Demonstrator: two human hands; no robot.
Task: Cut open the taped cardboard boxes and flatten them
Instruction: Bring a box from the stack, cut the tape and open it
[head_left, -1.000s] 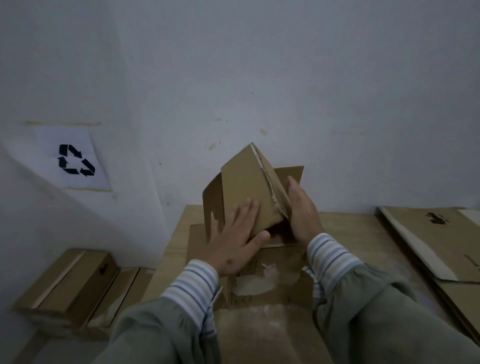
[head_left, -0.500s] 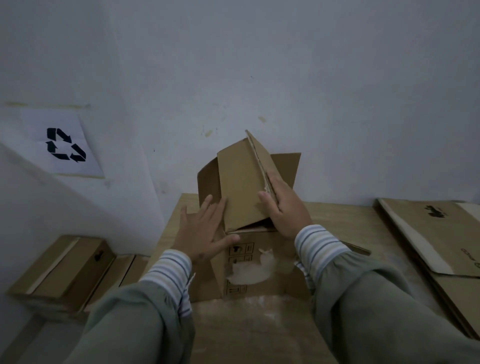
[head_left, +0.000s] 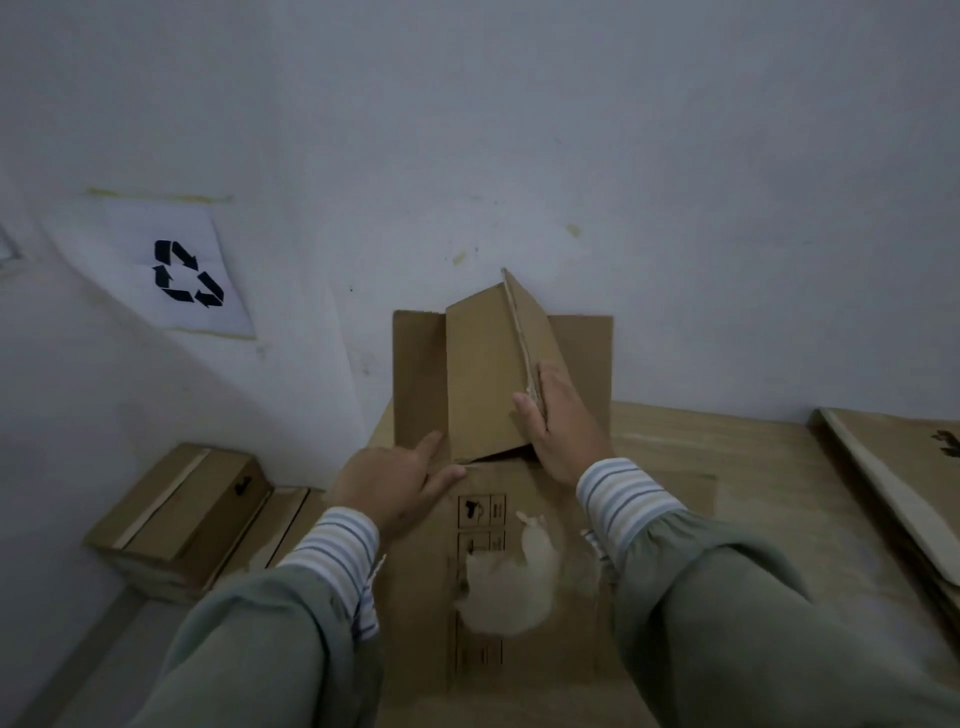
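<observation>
An opened cardboard box (head_left: 498, 525) lies on the wooden table (head_left: 753, 467), its near panel printed with handling symbols and bearing a torn white patch. Its far flaps (head_left: 488, 374) stand up against the wall, folded into a ridge. My left hand (head_left: 395, 483) rests on the box at the fold below the left flap, fingers extended. My right hand (head_left: 563, 421) holds the ridged flap at its torn edge, thumb on the left face and fingers on the right face.
Flattened cardboard sheets (head_left: 914, 467) lie along the table's right side. Closed taped boxes (head_left: 182, 514) are stacked on the floor at the left, below a recycling sign (head_left: 182, 273) on the wall. The wall stands just behind the box.
The box has sunk from a half-upright shape to nearly flat on the table. My left hand slid down off the raised flap to the fold; my right hand moved onto the flap's ridge.
</observation>
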